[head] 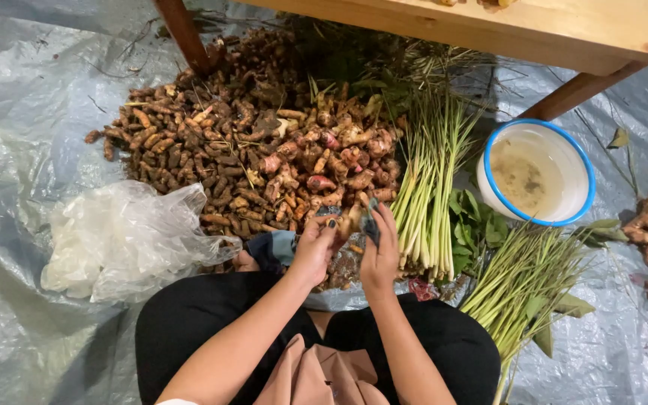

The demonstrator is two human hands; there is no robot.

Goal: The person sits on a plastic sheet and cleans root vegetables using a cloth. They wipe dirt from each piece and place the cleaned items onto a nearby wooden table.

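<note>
Left hand (315, 251) pinching a pale knobbly root piece (350, 222), right hand (380, 251) gripping a small dark tool (370, 225), crumpled clear plastic bags (125, 240) left of the hands, brown root heap (249, 150) beyond

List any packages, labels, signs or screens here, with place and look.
No labels, signs or screens show.
Clear plastic bag: crumpled, translucent white, on the grey tarp left of the person's knees.
White bucket: round, blue rim, right of the lemongrass bundle.

A seated person's left hand (315, 244) grips a pale rhizome piece (349, 222) while the right hand (381, 251) holds a small dark tool (370, 225) against it, before a heap of turmeric and galangal roots (249, 150), lemongrass bundles (429, 180) and a blue-rimmed white bucket (575, 161) on a grey plastic sheet (16, 112).
</note>
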